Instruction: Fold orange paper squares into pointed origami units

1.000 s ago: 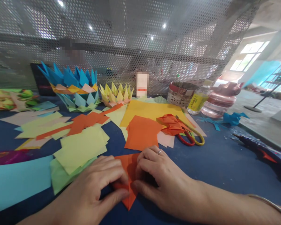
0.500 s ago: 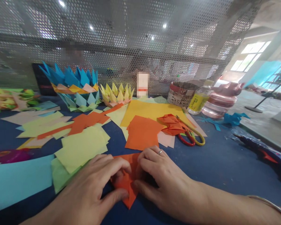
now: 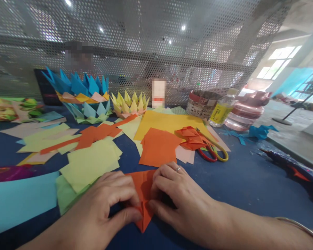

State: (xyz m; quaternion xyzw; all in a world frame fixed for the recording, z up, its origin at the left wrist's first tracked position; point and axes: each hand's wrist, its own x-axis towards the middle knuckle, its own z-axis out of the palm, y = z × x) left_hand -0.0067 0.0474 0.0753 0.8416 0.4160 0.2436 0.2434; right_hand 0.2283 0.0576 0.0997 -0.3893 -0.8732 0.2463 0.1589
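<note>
An orange sheet of paper, partly folded with its point toward me, lies on the dark blue table. My left hand pinches its left edge between thumb and fingers. Along the right side, my right hand, with a ring on one finger, has its thumb and curled fingers closed on the paper. Both hands hide parts of the folds. Just beyond lies a stack of orange paper squares. Beside that are folded orange pieces and scissors with red and yellow handles.
Light green squares and a light blue sheet lie at left. Behind stand a blue folded-paper basket, a yellow one, a woven basket, a bottle and a pink jug. A glue gun lies right.
My left fingers have closed down toward the thumb on the orange paper's left edge. My right hand has hardly moved.
</note>
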